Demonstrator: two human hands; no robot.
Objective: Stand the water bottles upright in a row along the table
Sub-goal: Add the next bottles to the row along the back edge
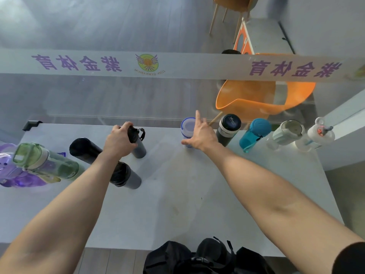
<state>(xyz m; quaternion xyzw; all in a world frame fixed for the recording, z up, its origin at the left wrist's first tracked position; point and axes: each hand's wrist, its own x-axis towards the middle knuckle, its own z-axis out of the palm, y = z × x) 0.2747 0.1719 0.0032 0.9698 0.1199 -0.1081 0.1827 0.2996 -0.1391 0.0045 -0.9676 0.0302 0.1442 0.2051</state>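
My left hand (118, 141) grips the black lid of a dark grey bottle (139, 149) that stands near the far edge of the table (177, 204). To its right, my right hand (199, 133) has its fingers spread and lies against a blue-and-white bottle (187, 125), not closed round it. Further right, standing in a row, are a grey bottle with a black cap (229, 129), a teal bottle (255, 133), a pale green bottle (286, 133) and a white bottle (320, 134). At the left stand a black bottle (85, 151), another grey bottle (128, 177), a green bottle (47, 163) and a purple bottle (13, 173).
A black bag (197, 258) lies at the table's near edge. Behind the far edge runs a glass wall with a printed banner (177, 64), and an orange chair (256, 97) is behind it. A grey ledge (345, 135) borders the table on the right.
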